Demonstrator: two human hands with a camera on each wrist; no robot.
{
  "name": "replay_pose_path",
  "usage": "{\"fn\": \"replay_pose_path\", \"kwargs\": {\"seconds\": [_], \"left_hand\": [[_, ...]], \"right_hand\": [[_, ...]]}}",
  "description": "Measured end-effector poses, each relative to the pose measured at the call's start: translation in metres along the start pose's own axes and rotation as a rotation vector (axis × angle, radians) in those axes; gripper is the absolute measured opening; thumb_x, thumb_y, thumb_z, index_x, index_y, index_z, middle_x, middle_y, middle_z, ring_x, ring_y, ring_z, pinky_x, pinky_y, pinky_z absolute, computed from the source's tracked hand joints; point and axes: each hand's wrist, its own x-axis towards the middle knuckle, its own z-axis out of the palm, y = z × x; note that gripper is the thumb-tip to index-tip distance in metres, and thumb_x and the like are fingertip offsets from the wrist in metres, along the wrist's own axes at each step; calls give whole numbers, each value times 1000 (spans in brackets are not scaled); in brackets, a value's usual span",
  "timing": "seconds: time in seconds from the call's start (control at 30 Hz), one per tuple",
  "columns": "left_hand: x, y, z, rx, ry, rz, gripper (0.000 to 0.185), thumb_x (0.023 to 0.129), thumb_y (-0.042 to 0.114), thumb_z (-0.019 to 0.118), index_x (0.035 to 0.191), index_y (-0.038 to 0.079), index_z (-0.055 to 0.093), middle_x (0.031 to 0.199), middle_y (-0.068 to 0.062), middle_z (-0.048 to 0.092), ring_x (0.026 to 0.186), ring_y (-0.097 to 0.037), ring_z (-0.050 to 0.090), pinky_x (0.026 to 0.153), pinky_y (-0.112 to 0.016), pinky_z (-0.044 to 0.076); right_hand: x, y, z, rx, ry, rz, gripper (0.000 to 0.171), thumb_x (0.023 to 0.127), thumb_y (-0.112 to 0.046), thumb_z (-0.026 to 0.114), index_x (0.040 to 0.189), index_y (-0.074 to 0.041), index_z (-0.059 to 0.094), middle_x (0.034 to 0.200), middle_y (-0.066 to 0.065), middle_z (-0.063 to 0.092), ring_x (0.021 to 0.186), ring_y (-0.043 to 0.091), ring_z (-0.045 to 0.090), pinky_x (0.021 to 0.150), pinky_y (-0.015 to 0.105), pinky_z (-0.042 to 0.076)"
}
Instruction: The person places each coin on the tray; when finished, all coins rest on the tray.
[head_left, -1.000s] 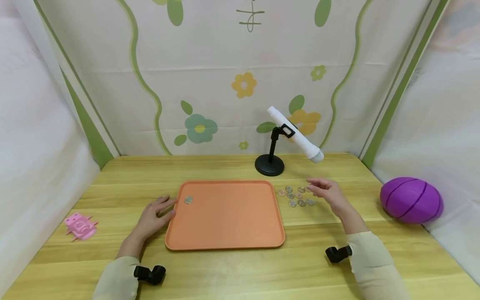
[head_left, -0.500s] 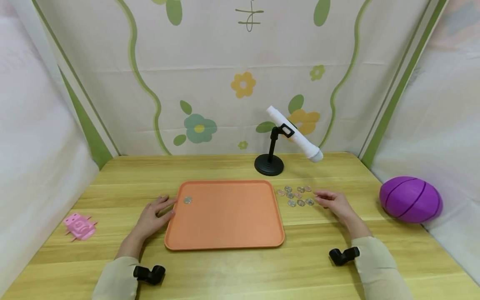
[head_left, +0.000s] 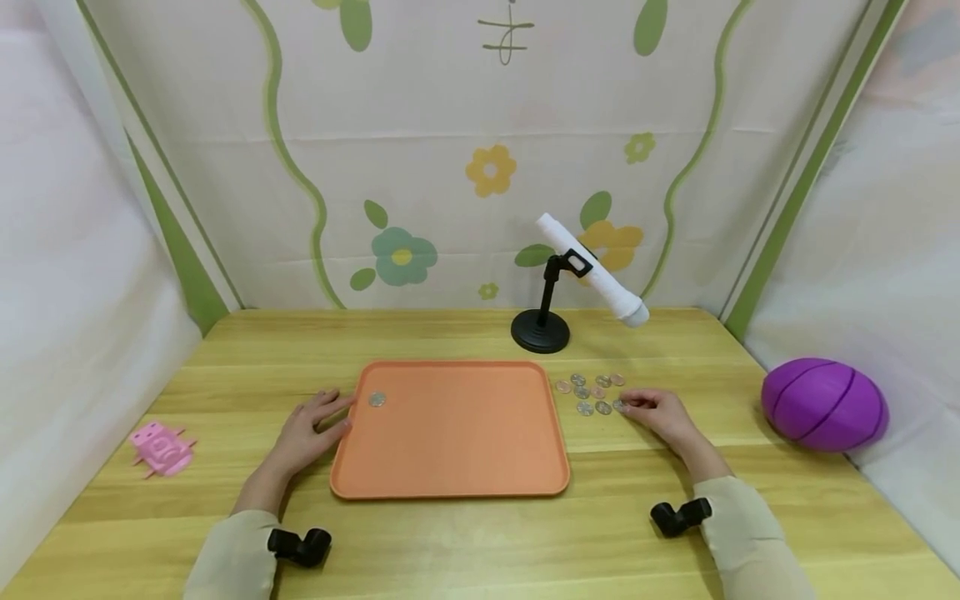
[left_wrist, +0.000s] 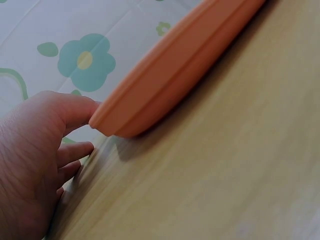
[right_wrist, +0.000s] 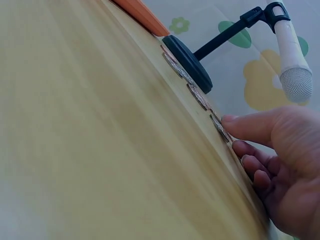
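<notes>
Several coins (head_left: 603, 407), silver and copper-coloured, lie flat in loose rows on the table right of an orange tray (head_left: 450, 433). My right hand (head_left: 662, 417) is at the right end of the front row. Its thumb and fingertips touch the edge of a silver coin (right_wrist: 219, 128), which still lies on the wood in the right wrist view. One silver coin (head_left: 377, 400) rests inside the tray at its upper left. My left hand (head_left: 306, 433) lies beside the tray's left side, fingers extended, with fingertips touching the rim (left_wrist: 100, 125).
A white microphone (head_left: 592, 271) on a black stand (head_left: 540, 332) stands behind the coins, its head reaching out to the right. A purple ball (head_left: 823, 405) sits at the right edge. At left lies a pink toy (head_left: 162, 448). Fabric walls surround the wooden table (head_left: 480, 550).
My right hand drew back from above the coins, uncovering those at the right, then came left and down to the front row's end coin. The left hand and tray stay put.
</notes>
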Motion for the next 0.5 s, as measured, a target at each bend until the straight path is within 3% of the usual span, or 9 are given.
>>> {"fn": "replay_pose_path", "kwargs": {"seconds": [0.23,0.5], "left_hand": [[2,1,-1,0,3,5,41,84,18,56,120,0,51,126,-30,34,119,-46,20,92,-59,8],[1,1,0,0,2,3,41,84,18,56,120,-1,51,126,-30,34,118,-46,20,92,-59,8]], "right_hand": [[1,-3,4,-88,13,-26,28,78,-16,65,99,2,62,89,11,56,74,18,49,62,30,41],[1,-7,5,-94,-33,-29,24,81,-14,61,95,5,58,90,13,51,79,21,45,67,31,38]]}}
